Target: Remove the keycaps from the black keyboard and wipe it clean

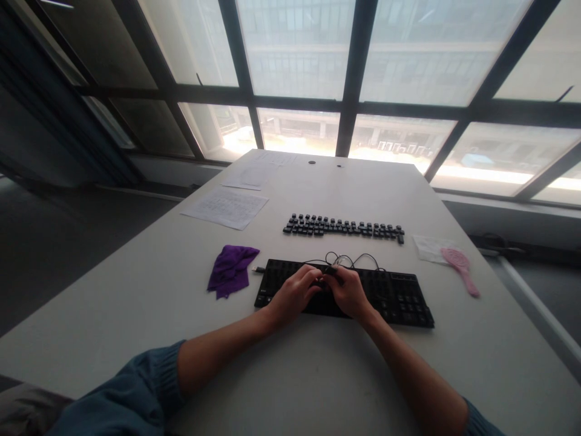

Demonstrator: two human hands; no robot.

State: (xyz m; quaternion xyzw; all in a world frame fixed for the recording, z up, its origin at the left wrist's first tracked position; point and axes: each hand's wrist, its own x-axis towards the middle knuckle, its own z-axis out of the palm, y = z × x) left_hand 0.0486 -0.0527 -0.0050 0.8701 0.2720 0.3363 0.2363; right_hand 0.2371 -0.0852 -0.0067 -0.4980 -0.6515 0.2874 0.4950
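A black keyboard lies on the white table, its right-hand key block in plain sight. Over its middle, my left hand and my right hand meet with fingers curled and pinched together. A small black piece shows at the right fingertips; its kind is too small to make out. Whatever the left fingers hold is hidden. Behind the keyboard lies its looped black cable, and a USB plug sticks out at the left. Several loose black keycaps stand in rows farther back.
A crumpled purple cloth lies left of the keyboard. Printed sheets are at the back left of the table. On the right, a pink hairbrush partly covers a clear plastic bag. Windows stand beyond the far edge.
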